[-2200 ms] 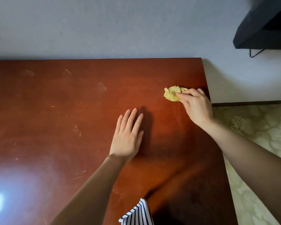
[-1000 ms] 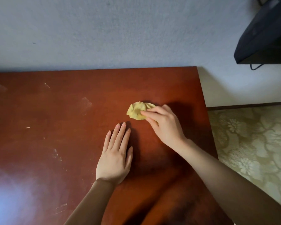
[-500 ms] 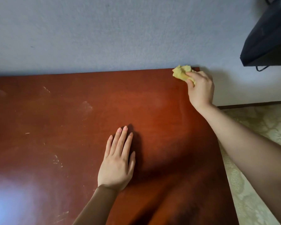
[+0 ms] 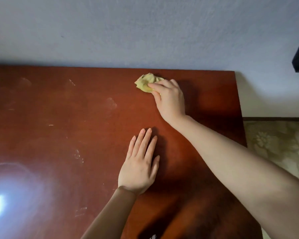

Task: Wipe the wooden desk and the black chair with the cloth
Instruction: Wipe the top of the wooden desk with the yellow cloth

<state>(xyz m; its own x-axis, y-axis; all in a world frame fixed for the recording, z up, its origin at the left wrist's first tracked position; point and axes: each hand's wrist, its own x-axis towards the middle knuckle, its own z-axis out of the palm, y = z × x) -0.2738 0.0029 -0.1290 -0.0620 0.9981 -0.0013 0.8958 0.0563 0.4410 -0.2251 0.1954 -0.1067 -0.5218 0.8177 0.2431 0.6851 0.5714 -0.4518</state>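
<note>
r hand [image 4: 169, 99] grips the crumpled yellow cloth [image 4: 147, 82], pressing it on the wooden worktop [image 4: 59, 135] nr the far edge by the wall [image 4: 145, 31]. l hand [image 4: 139, 166] lies flat w/ fingers straight on the worktop, nearer the person, apart from the cloth

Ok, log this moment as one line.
right hand: grips yellow cloth on wooden desk, near back edge | left hand: flat on desk | pale smudges: left of cloth
</note>
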